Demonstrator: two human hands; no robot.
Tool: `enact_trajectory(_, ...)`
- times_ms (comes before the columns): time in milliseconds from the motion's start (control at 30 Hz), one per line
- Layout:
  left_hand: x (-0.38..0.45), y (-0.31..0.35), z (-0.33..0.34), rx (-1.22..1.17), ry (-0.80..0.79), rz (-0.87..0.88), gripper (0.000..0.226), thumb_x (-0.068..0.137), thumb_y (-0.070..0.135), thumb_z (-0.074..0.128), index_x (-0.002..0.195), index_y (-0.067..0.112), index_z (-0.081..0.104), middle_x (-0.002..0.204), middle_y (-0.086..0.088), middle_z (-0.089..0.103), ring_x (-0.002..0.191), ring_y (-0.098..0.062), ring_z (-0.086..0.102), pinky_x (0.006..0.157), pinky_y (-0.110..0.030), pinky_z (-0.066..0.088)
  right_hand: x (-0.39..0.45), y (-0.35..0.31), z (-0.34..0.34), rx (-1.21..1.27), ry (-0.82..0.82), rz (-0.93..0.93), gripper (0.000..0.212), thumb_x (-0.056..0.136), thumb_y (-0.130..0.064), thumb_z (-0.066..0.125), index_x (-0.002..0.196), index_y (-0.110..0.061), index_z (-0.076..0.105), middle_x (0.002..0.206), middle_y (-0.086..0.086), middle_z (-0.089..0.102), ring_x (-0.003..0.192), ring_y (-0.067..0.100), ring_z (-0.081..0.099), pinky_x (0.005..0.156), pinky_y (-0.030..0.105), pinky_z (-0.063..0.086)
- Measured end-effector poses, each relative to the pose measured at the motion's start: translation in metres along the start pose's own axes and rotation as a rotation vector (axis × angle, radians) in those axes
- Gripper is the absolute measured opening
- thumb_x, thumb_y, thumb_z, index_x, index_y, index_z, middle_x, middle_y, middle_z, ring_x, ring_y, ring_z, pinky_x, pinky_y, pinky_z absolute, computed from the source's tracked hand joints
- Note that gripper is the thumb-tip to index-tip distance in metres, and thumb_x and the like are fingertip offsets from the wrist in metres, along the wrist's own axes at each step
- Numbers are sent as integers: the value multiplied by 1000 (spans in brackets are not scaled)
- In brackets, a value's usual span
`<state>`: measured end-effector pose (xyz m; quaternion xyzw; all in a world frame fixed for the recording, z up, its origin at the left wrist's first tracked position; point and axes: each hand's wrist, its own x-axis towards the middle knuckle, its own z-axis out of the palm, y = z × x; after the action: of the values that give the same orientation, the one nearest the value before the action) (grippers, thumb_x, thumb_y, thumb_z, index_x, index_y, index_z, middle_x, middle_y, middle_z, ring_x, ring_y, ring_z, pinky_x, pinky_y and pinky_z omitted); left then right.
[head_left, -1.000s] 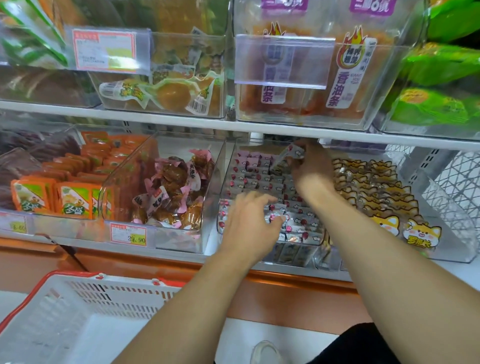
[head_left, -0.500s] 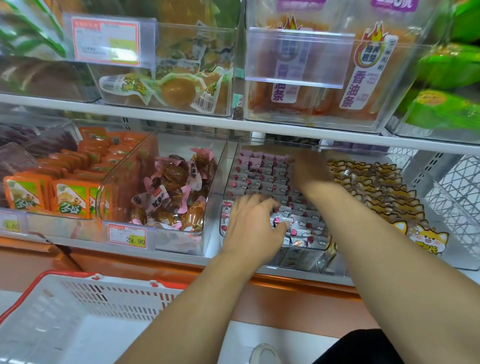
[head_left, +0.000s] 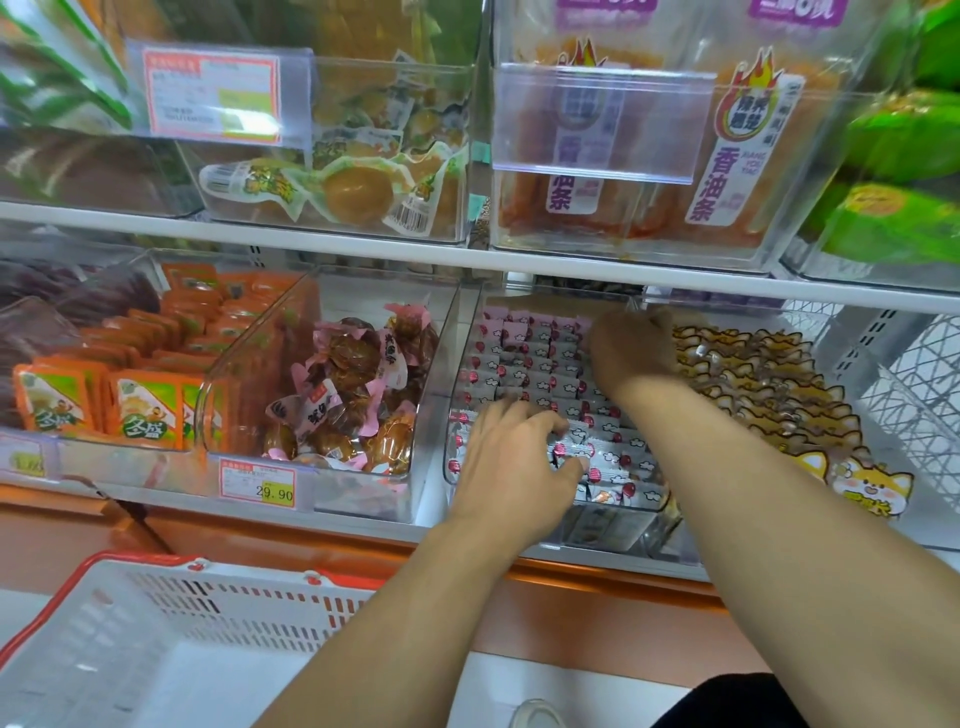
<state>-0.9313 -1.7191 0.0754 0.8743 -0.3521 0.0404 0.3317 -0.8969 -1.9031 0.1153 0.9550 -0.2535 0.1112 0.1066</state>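
A shop shelf (head_left: 363, 248) painted white runs across the frame, with clear plastic bins above and below it and an orange-brown base panel under the lower row. Middle right of the frame, in a clear bin (head_left: 460, 395), lie tight rows of small white sachets (head_left: 524, 375) marked with a red dot and little clouds. The left hand (head_left: 514, 467) lies on the front rows of these sachets, fingers bent down onto them and the thumb tip against one pink-ended sachet; whether its grip pinches that sachet or only presses on it cannot be told. The right hand (head_left: 631, 348) reaches to the back rows of the same bin, just under the shelf edge, its back turned to the camera and its fingers hidden, so its grip cannot be told either. Just right of the sachets sit packets printed with a cartoon cat (head_left: 769, 384). To the left, the next bin holds brown snacks in pink-edged wrappers (head_left: 353, 384), with a price tag reading 29.90 (head_left: 257, 486) on its front. Further left stand orange packets (head_left: 145, 410). A white shopping basket with a red rim (head_left: 156, 623) fills the lower left of the frame
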Motion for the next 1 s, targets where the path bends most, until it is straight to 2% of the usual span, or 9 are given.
enact_trajectory(233,-2,3,-6,-81,13,-16,39,90,36,71,128,24,64,137,4,58,142,-17,30,118,-41,30,-3,13,-22,495,173,185,25,102,-2,41,111,6,64,113,25,67,107,40,64,95,50,53)
enact_trajectory(333,-5,11,-9,-252,65,-65,30,91,32,71,120,28,66,128,8,59,128,-9,43,111,-32,37,-17,18,-25,887,323,403,17,101,-5,48,89,-13,57,91,6,64,90,28,60,82,35,52)
enact_trajectory(400,-7,16,-14,-443,145,-144,22,91,30,72,112,33,66,120,13,62,114,-1,52,99,-19,41,-35,17,-30,1244,400,470,21,100,-1,48,89,-19,50,84,-3,59,88,23,57,72,20,47)
enact_trajectory(467,-9,19,-19,-607,224,-218,18,91,25,73,107,33,67,110,17,67,105,3,60,92,-12,44,-55,17,-39,1447,402,551,15,102,-4,49,99,-18,51,99,7,64,99,30,61,85,33,52)
enact_trajectory(567,-14,17,-30,-774,303,-305,16,93,21,72,107,26,68,101,14,71,88,9,65,78,-13,53,-76,17,-57,1689,265,647,15,101,-1,49,110,-10,58,119,17,64,113,35,62,101,53,51)
enact_trajectory(633,-18,15,-36,-889,313,-377,16,94,23,70,110,23,68,97,3,74,83,0,69,75,-21,56,-91,17,-71,1835,104,638,19,102,1,47,116,-4,58,123,19,65,116,33,62,100,50,53)
enact_trajectory(733,-24,17,-44,-1130,246,-473,16,96,22,66,110,15,69,99,-14,76,82,-18,73,65,-23,58,-122,13,-86,2053,-86,645,14,104,0,46,114,-1,56,118,20,68,109,27,67,76,28,62)
enact_trajectory(867,-27,20,-51,-1347,225,-521,31,89,30,69,105,3,69,99,-17,75,80,-19,75,68,-23,59,-149,7,-81,2186,-185,725,16,103,1,47,114,3,59,113,23,69,106,30,70,84,34,60)
enact_trajectory(1000,-29,18,-55,-1392,251,-509,43,74,35,74,105,5,70,96,-9,77,85,-18,76,72,-23,59,-150,5,-77,2188,-193,742,18,102,1,50,116,6,60,112,22,70,103,29,71,79,32,61)
